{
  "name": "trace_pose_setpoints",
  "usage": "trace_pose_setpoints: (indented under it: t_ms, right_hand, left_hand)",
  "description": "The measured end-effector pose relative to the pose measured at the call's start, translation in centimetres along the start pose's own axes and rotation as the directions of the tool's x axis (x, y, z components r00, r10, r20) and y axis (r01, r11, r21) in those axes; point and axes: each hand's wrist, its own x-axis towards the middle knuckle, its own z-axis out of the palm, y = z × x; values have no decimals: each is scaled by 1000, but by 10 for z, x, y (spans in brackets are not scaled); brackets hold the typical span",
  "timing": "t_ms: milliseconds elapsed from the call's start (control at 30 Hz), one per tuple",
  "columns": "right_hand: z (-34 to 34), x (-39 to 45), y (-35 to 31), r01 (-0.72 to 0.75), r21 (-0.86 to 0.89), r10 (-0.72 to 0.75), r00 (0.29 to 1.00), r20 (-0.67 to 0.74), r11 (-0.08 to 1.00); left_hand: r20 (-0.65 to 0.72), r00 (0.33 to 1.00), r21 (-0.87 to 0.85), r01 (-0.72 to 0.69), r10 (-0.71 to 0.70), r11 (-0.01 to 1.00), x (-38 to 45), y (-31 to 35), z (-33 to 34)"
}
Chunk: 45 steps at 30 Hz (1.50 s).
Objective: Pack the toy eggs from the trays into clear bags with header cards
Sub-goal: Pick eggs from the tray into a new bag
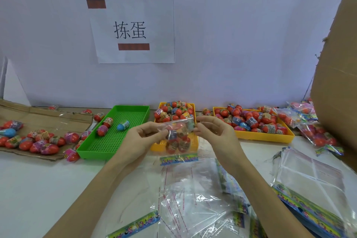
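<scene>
You hold the filled clear bag [176, 137] up in front of the middle yellow tray [194, 144], with your left hand [144, 137] pinching its top edge on one side and your right hand [211, 131] pinching the other side, fingers curled onto the film. The bag hangs with its mouth uppermost and its long axis running top to bottom, so the header card [178, 158] dangles at the low end, nearer you than the yellow tray and just above the worktop [48, 183]. Several toy eggs [178, 144] sit inside it, bunched in the lower half. Both hands lie about equally near the mouth, so sealing it looks like a job for the two together. Left of the yellow tray stands the green tray [92, 149], almost emptied; right of it a second yellow tray [266, 137] is still heaped. Toward you from the yellow tray, loose empty bags [193, 199] litter the worktop, which leaves little bare room to set the pack down except to the left.
</scene>
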Motion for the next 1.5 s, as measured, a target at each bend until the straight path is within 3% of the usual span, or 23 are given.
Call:
trace_pose_setpoints:
  t_ms: [67,200,300,400,500,567,600,800,1033,1133,1267,1400,1500]
  right_hand:
    - [0,0,-1,-34,-45,34,999,5,998]
    - [2,-3,0,-68,-192,106,976,192,979]
    - [8,-4,3,-91,-118,106,986,130,989]
    - [7,-3,2,-52,-26,52,999,-13,998]
    - [0,1,-2,20,-17,-23,990,-138,1000]
    - [-2,2,-3,64,-56,-71,990,-123,996]
    - [-2,2,-4,71,-73,-78,991,-105,995]
    - [-5,0,-6,41,-165,-49,998,-44,985]
    - [-10,1,-10,1,-198,-5,1000,-21,980]
    - [-14,1,-12,23,-203,-23,1000,3,979]
    - [-4,-1,-8,49,-137,-59,996,-67,989]
    - [4,-2,-4,-51,-149,57,998,33,987]
    - [8,-3,-4,-149,-101,159,983,96,984]
  left_hand:
    - [-21,1000,-152,8,-12,988,0,3,2]
    - [-64,996,-435,26,-60,900,2,5,10]
    - [-105,990,-571,21,-98,820,2,0,18]
    - [-89,994,-458,18,-66,889,0,-4,21]
    - [-40,997,-34,-74,73,997,-5,2,17]
    - [-18,991,179,-130,135,975,-9,1,18]
    - [-22,991,208,-125,132,970,-10,1,22]
    - [-124,985,200,-96,122,975,-15,-1,32]
    - [22,996,306,-85,82,948,-12,10,20]
    - [14,1000,198,-4,1,980,-9,13,14]
    - [10,998,53,55,-55,997,-8,10,15]
    - [-84,991,-159,89,-103,983,-5,10,16]
    - [-154,985,-191,52,-82,980,-3,6,14]
